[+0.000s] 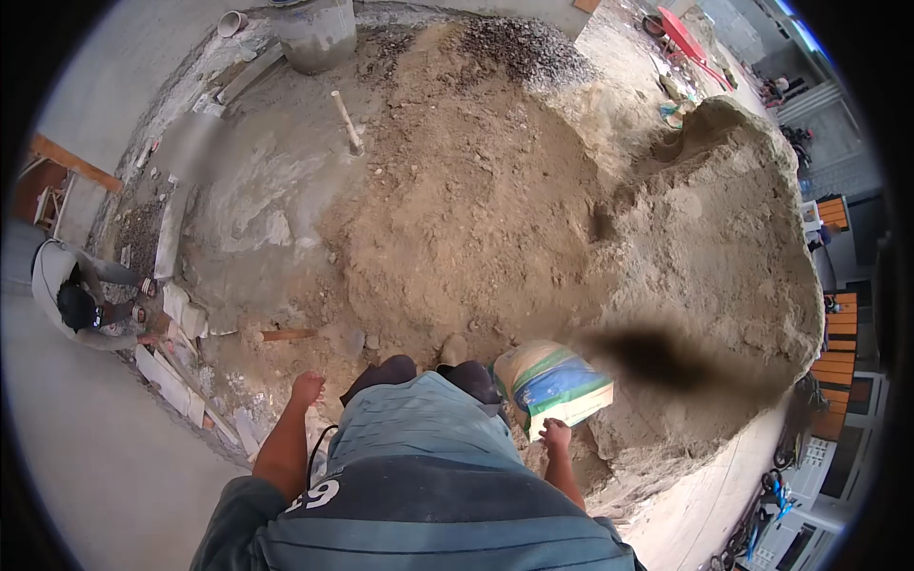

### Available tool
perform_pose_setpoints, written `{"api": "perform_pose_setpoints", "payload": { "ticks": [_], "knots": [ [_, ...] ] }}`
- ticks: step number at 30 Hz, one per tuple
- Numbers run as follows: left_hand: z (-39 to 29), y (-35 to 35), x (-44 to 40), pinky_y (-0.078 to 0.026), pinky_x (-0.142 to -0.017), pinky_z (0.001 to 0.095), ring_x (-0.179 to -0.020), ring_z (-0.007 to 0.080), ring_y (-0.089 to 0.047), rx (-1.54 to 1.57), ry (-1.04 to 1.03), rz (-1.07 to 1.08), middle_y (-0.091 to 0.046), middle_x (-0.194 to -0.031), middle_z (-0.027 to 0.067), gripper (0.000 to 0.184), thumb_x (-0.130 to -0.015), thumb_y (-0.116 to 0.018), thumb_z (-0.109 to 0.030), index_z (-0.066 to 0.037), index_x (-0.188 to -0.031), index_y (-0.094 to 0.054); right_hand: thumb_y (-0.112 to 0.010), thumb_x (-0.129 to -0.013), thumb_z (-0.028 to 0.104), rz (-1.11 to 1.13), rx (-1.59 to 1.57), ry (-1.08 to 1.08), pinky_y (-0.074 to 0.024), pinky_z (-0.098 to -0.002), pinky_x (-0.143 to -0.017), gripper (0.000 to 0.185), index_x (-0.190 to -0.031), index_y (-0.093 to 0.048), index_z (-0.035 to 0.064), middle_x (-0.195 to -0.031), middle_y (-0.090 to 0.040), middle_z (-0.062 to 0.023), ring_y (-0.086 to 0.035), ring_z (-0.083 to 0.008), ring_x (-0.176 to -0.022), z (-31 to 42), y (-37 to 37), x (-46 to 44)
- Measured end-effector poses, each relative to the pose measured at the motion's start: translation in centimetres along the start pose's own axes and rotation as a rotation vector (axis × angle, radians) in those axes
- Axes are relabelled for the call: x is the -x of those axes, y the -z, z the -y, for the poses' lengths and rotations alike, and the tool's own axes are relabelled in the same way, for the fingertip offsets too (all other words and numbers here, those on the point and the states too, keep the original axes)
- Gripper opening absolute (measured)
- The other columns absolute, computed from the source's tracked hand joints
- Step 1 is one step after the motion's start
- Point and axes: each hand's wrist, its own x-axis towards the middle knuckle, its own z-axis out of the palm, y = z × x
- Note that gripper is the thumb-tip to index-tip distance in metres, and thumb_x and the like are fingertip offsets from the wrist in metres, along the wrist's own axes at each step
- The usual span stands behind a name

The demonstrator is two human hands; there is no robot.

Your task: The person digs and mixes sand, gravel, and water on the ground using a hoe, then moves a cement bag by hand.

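A cement bag (560, 379) with blue, green and cream bands lies on the sand just in front of me to the right. My right hand (556, 434) is at its near edge, fingers closed on the paper. To the left of my body hangs my left hand (307, 388), its fingers curled in with nothing visible in them. Past that hand, a tool with a wooden handle (288, 335) lies on the ground, its flat grey blade partly covered with dirt. Another wooden handle (347, 122) stands up from the wet grey mix (248, 205).
A large sand heap (714, 228) rises on the right, with spread sand (457, 200) ahead. Gravel (524, 49) and a grey drum (314, 36) are at the back. Another person (71, 295) bends over at left near broken boards (171, 381). A red wheelbarrow (687, 40) stands far right.
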Motion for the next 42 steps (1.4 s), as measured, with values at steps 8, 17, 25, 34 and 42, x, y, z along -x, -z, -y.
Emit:
{"api": "perform_pose_setpoints", "payload": {
  "ticks": [8, 17, 25, 34, 42],
  "knots": [
    [-4.8, -5.7, 4.0, -0.049, -0.049, 0.0291, -0.056, 0.0145, -0.061, 0.074, -0.169, 0.026, -0.065, -0.074, 0.006, 0.017, -0.088, -0.065, -0.021, -0.005, -0.095, -0.063, -0.075, -0.079, 0.021, -0.27, 0.263, 0.394, -0.0507, -0.0418, -0.089, 0.04, -0.11, -0.068, -0.0029, -0.099, -0.07, -0.0199, -0.066, -0.0369, -0.096, 4.2, 4.5, -8.1],
    [-3.1, -7.9, 6.5, -0.051, -0.053, 0.0292, -0.057, 0.015, -0.062, 0.068, -0.259, -0.046, -0.065, -0.073, 0.0071, 0.019, -0.088, -0.068, -0.019, -0.002, -0.094, -0.063, -0.074, -0.08, 0.043, -0.673, 0.825, 0.25, -0.0418, -0.0457, -0.106, 0.07, -0.14, -0.052, 0.0136, -0.139, -0.052, -0.0173, -0.048, -0.035, -0.13, 11.0, 8.1, -9.9],
    [-1.9, -6.2, 12.9, -0.051, -0.052, 0.0298, -0.06, 0.0149, -0.063, -0.045, -0.091, -0.093, -0.066, -0.074, 0.0075, 0.02, -0.088, -0.069, -0.021, -0.002, -0.093, -0.063, -0.069, -0.083, 0.05, -0.128, 0.508, 0.212, -0.0406, -0.0411, -0.106, 0.083, -0.13, -0.051, -0.0152, -0.131, -0.057, -0.0308, -0.054, -0.041, -0.124, 7.3, 10.0, -20.9],
    [-4.7, -7.0, 14.2, -0.05, -0.055, 0.0289, -0.06, 0.0138, -0.061, 0.03, -0.187, -0.103, -0.065, -0.076, 0.0063, 0.021, -0.088, -0.069, -0.019, -0.001, -0.097, -0.063, -0.072, -0.079, 0.049, -0.094, 0.824, 0.349, -0.0396, -0.0408, -0.107, 0.091, -0.135, -0.043, -0.0166, -0.126, -0.061, -0.0301, -0.057, -0.0388, -0.122, 4.9, 6.8, -22.5],
    [-3.0, -8.2, 11.3, -0.052, -0.059, 0.0287, -0.064, 0.0141, -0.064, 0.063, -0.25, -0.102, -0.066, -0.075, 0.0062, 0.018, -0.087, -0.07, -0.021, -0.004, -0.094, -0.066, -0.07, -0.079, 0.047, -0.002, 0.631, 0.064, -0.0406, -0.0454, -0.106, 0.081, -0.134, -0.051, -0.01, -0.142, -0.047, -0.0287, -0.046, -0.0478, -0.128, 5.5, 6.8, -23.4]
  ]
}}
